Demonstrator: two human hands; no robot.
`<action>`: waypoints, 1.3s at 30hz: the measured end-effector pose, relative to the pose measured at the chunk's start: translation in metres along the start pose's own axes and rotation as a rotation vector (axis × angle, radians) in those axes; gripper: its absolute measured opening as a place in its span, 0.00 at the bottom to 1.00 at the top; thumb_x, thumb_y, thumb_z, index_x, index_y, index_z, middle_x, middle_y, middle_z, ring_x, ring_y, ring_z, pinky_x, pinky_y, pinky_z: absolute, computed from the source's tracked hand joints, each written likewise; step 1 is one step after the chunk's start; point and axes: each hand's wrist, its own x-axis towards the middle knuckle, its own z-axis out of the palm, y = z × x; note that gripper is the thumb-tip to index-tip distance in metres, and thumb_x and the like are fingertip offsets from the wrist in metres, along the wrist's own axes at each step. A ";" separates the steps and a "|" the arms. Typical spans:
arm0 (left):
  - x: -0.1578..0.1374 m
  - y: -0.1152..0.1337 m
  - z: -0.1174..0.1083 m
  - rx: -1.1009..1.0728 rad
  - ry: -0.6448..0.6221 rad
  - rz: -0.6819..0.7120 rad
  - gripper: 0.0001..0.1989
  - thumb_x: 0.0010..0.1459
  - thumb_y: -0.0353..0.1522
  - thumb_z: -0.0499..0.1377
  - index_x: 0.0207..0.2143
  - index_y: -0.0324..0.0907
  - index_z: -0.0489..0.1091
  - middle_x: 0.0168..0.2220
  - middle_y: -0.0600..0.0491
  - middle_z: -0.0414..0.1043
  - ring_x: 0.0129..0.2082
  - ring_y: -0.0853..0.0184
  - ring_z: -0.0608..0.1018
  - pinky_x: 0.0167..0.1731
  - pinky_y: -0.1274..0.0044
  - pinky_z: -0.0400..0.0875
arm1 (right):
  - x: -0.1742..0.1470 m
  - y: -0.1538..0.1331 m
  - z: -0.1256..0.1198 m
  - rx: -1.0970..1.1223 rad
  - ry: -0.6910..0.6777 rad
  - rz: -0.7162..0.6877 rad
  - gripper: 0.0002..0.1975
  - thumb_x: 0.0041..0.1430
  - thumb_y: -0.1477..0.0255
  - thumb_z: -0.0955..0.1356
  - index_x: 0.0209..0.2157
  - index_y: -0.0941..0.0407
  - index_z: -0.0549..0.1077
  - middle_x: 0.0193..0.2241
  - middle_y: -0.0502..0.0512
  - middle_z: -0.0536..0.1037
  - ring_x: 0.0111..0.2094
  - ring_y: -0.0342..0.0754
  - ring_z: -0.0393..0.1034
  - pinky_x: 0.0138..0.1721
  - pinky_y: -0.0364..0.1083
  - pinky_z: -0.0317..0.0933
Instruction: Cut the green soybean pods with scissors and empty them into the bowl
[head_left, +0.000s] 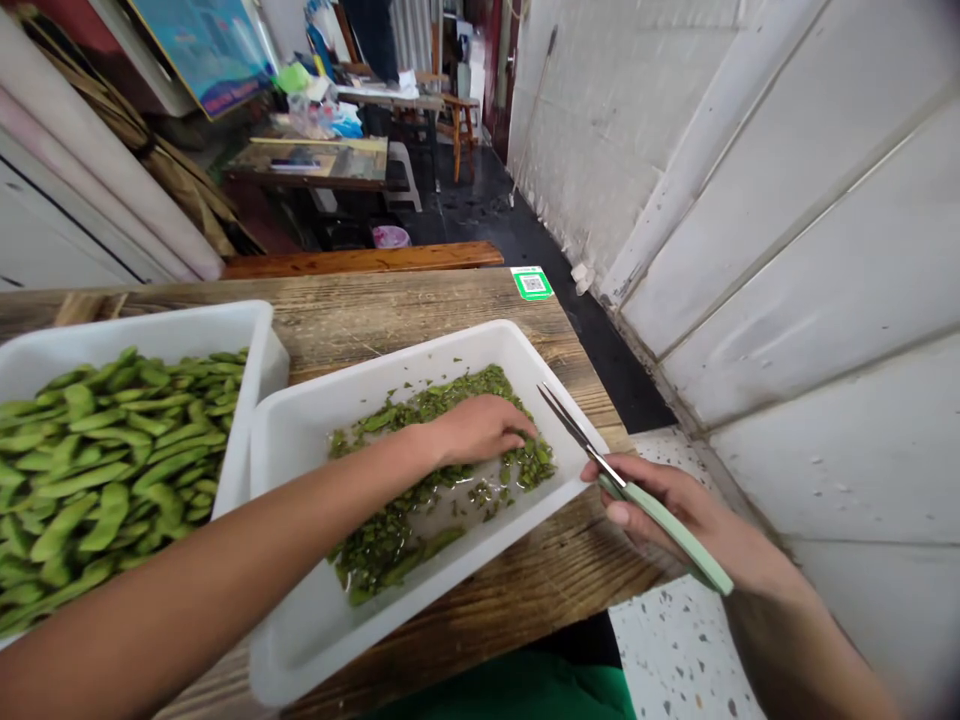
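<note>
My left hand (484, 428) reaches into a white plastic tray (300, 630), its fingers curled down at the wet green trimmings (480, 385). The thumb and a fingertip come close together; whatever lies between them is hidden. Shallow water and several larger pod pieces (431, 550) lie among the small cut bits. At the tray's right end, my right hand (667, 500) holds a pair of scissors (637, 500) with pale green handles. The slim metal blades point up and left above the rim, slightly apart.
On the left stands another white tray (259, 340), heaped with edamame pods (112, 470). Both trays rest on a wooden table (360, 300) with a green QR-code card (532, 284) at its far corner. A wooden bench (360, 262) and a cluttered table (315, 160) stand beyond; a white wall (825, 300) runs along the right.
</note>
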 end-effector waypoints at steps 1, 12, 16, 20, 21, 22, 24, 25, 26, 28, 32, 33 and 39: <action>0.007 0.004 0.006 0.048 -0.047 0.038 0.13 0.51 0.29 0.57 0.39 0.48 0.74 0.38 0.52 0.76 0.37 0.64 0.74 0.34 0.78 0.60 | 0.000 0.001 0.000 0.006 -0.001 0.001 0.21 0.56 0.61 0.65 0.49 0.54 0.65 0.28 0.50 0.67 0.29 0.43 0.61 0.30 0.41 0.59; 0.002 -0.008 -0.039 0.143 0.118 -0.288 0.12 0.45 0.41 0.61 0.22 0.41 0.72 0.21 0.54 0.70 0.22 0.69 0.69 0.22 0.80 0.55 | -0.010 0.003 0.000 -0.026 0.033 -0.041 0.20 0.55 0.60 0.65 0.48 0.55 0.67 0.35 0.53 0.71 0.36 0.47 0.65 0.37 0.42 0.61; -0.020 -0.014 -0.030 0.244 0.075 -0.274 0.08 0.48 0.31 0.56 0.30 0.45 0.75 0.28 0.55 0.74 0.26 0.69 0.71 0.27 0.80 0.59 | -0.011 -0.003 0.003 -0.006 0.014 -0.031 0.21 0.55 0.59 0.65 0.47 0.57 0.67 0.31 0.52 0.70 0.32 0.45 0.64 0.34 0.41 0.61; -0.021 -0.011 -0.004 0.243 -0.001 -0.150 0.10 0.45 0.32 0.58 0.32 0.43 0.75 0.32 0.52 0.74 0.31 0.67 0.72 0.30 0.79 0.62 | -0.012 -0.010 0.007 0.051 0.007 -0.044 0.20 0.53 0.60 0.66 0.44 0.57 0.68 0.29 0.51 0.68 0.30 0.43 0.62 0.33 0.41 0.60; -0.019 -0.011 -0.001 0.252 -0.008 -0.172 0.08 0.43 0.32 0.60 0.29 0.41 0.75 0.31 0.50 0.73 0.31 0.66 0.72 0.30 0.78 0.61 | -0.013 -0.011 0.008 0.063 0.005 -0.048 0.20 0.53 0.60 0.66 0.44 0.57 0.68 0.28 0.50 0.67 0.29 0.42 0.61 0.33 0.41 0.59; -0.018 -0.011 0.001 0.230 -0.014 -0.196 0.07 0.42 0.32 0.61 0.27 0.40 0.74 0.29 0.50 0.73 0.30 0.65 0.72 0.29 0.78 0.61 | -0.014 -0.011 0.009 0.071 0.002 -0.051 0.20 0.53 0.60 0.67 0.44 0.57 0.68 0.28 0.50 0.67 0.29 0.42 0.60 0.32 0.41 0.59; -0.016 -0.012 -0.002 0.059 -0.017 -0.231 0.06 0.42 0.32 0.62 0.26 0.39 0.74 0.26 0.51 0.73 0.28 0.67 0.71 0.29 0.78 0.61 | -0.015 -0.010 0.009 0.084 -0.002 -0.056 0.19 0.53 0.61 0.67 0.44 0.57 0.67 0.28 0.49 0.66 0.28 0.41 0.59 0.32 0.40 0.58; -0.016 -0.012 -0.005 -0.080 0.000 -0.249 0.06 0.43 0.32 0.61 0.26 0.39 0.74 0.26 0.52 0.73 0.27 0.68 0.71 0.28 0.79 0.61 | -0.015 -0.010 0.009 0.093 -0.001 -0.058 0.19 0.53 0.61 0.67 0.43 0.57 0.67 0.28 0.49 0.66 0.28 0.41 0.59 0.32 0.40 0.58; -0.018 -0.011 -0.008 -0.235 0.031 -0.276 0.08 0.44 0.33 0.61 0.28 0.39 0.74 0.26 0.52 0.73 0.27 0.69 0.70 0.28 0.79 0.61 | -0.015 -0.009 0.009 0.102 -0.003 -0.059 0.19 0.53 0.62 0.67 0.43 0.58 0.67 0.29 0.49 0.66 0.28 0.41 0.58 0.31 0.40 0.58; -0.022 -0.008 -0.014 -0.540 0.102 -0.363 0.12 0.44 0.35 0.62 0.33 0.38 0.73 0.27 0.52 0.73 0.24 0.72 0.68 0.25 0.80 0.59 | -0.015 -0.007 0.010 0.121 -0.009 -0.055 0.19 0.53 0.62 0.67 0.43 0.58 0.67 0.28 0.49 0.65 0.26 0.39 0.57 0.29 0.40 0.56; -0.034 0.000 -0.016 -1.014 0.140 -0.435 0.20 0.44 0.37 0.64 0.40 0.36 0.71 0.29 0.49 0.73 0.17 0.78 0.58 0.18 0.82 0.48 | -0.013 -0.005 0.013 0.163 -0.038 -0.039 0.19 0.53 0.61 0.67 0.43 0.59 0.66 0.25 0.47 0.62 0.24 0.38 0.55 0.25 0.39 0.54; -0.036 0.002 -0.015 -1.085 0.156 -0.421 0.19 0.44 0.36 0.64 0.39 0.36 0.71 0.29 0.49 0.72 0.17 0.80 0.56 0.17 0.82 0.47 | -0.013 -0.005 0.014 0.168 -0.051 -0.037 0.19 0.53 0.61 0.67 0.43 0.59 0.65 0.24 0.47 0.61 0.23 0.38 0.55 0.24 0.39 0.54; -0.045 0.016 -0.012 -1.277 0.272 -0.422 0.12 0.44 0.29 0.65 0.33 0.33 0.71 0.27 0.49 0.70 0.16 0.82 0.55 0.16 0.84 0.47 | -0.015 -0.002 0.019 0.165 -0.087 -0.066 0.16 0.54 0.62 0.67 0.40 0.58 0.65 0.22 0.45 0.60 0.21 0.37 0.55 0.20 0.38 0.51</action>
